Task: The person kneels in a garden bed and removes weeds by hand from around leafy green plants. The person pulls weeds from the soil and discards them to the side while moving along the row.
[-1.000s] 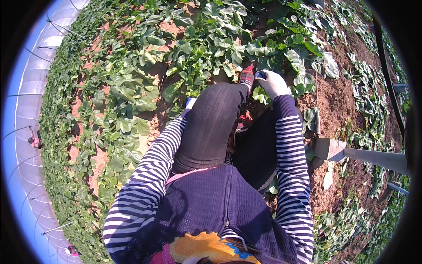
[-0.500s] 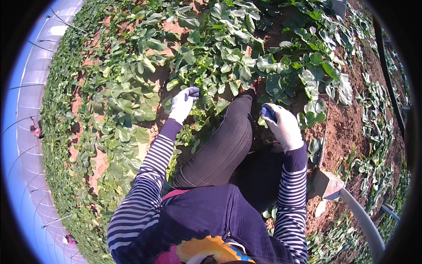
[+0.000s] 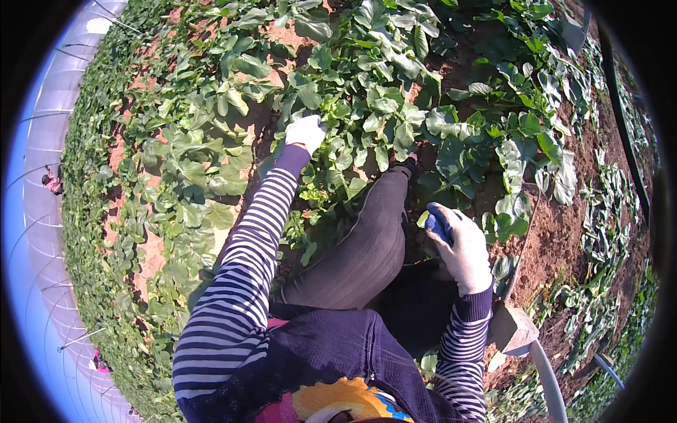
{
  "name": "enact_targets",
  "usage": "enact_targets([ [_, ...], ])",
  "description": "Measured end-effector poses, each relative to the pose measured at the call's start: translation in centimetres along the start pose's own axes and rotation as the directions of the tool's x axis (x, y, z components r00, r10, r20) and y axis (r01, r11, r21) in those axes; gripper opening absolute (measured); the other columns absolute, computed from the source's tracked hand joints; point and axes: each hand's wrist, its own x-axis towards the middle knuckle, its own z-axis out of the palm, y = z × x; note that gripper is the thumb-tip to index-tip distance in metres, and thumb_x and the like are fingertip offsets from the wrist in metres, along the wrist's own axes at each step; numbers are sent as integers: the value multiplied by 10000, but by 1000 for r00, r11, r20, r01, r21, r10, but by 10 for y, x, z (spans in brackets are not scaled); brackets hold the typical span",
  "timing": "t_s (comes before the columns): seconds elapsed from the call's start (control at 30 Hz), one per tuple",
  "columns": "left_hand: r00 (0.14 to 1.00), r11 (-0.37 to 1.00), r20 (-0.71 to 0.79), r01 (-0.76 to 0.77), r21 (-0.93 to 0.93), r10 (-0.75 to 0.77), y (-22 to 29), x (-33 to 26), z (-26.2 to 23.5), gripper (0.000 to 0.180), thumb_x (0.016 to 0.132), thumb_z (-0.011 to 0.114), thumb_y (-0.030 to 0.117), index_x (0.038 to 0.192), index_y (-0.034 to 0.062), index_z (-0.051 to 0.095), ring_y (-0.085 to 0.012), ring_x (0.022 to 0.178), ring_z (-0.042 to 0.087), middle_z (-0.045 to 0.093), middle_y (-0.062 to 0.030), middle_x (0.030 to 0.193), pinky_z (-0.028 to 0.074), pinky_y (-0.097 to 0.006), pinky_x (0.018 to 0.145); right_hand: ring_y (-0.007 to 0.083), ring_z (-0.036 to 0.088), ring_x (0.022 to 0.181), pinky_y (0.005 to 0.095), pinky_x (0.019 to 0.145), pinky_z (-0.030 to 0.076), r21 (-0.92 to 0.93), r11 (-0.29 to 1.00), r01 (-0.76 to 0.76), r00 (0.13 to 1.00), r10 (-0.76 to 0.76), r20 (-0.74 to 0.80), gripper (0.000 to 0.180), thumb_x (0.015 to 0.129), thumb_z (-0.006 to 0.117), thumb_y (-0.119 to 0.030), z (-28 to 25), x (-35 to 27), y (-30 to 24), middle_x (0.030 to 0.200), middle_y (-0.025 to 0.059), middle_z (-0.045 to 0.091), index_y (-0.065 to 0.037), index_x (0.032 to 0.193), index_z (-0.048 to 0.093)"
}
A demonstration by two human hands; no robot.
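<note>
My left hand [image 3: 305, 132], in a white glove, is reached forward among the broad green leaves of low plants [image 3: 356, 106]. Its fingers point down and are hidden, so whether they grip a leaf does not show. My right hand [image 3: 458, 243] wears a white glove with blue finger and palm sides. It hovers to the right of my bent leg [image 3: 367, 243] in dark trousers, its fingers curled in toward the thumb. What lies inside that curl, if anything, I cannot make out. Leaves [image 3: 511, 211] grow just beyond this hand.
Right of my arm lie a pale block-shaped piece [image 3: 513, 330], a curved pale bar [image 3: 549, 381] and a thin stick [image 3: 525, 243] on reddish soil [image 3: 550, 233]. A dark hose-like line [image 3: 620, 120] runs along the far right. Plastic greenhouse sheeting [image 3: 46, 176] rises at left, with distant people nearby.
My left hand has moved forward and slightly right, down into the leaves. The right hand stays curled beside my leg, a little lower in view. The whole view has shifted slightly.
</note>
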Motion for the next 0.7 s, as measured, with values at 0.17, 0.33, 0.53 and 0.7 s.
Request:
enact_targets([
  [0.17,999,997,-21,-36,61,37,-19,-5,17,338,887,496,321,1092,74,601,-346,1032,597,607,-169,1124,472,-433,899,314,614,952,385,849,476,7,1000,13,1000,-13,20,438,829,669,-272,0,4,-7,1056,143,635,-83,1211,567],
  [0.33,972,1000,236,-14,19,9,-27,7,12,443,908,442,378,1194,63,564,-368,1106,553,525,-185,1245,437,-449,965,315,618,952,386,847,480,0,1000,3,1000,-3,25,441,825,672,-273,1,4,-6,1054,146,636,-82,1209,568],
  [0.53,930,982,350,-160,105,114,-35,22,12,580,902,490,427,1311,17,476,-366,1149,542,505,-228,1311,438,-406,973,314,622,935,383,837,485,-13,999,33,999,-33,-2,434,814,684,-255,5,5,-8,1033,143,641,-83,1196,572],
  [0.7,941,985,303,-168,32,151,-45,29,31,438,921,475,283,1259,7,512,-362,1251,457,444,-209,1380,373,-386,1055,312,621,930,379,830,486,-1,1000,19,1000,-19,-18,422,802,695,-222,5,4,-6,1021,139,644,-81,1182,577],
])
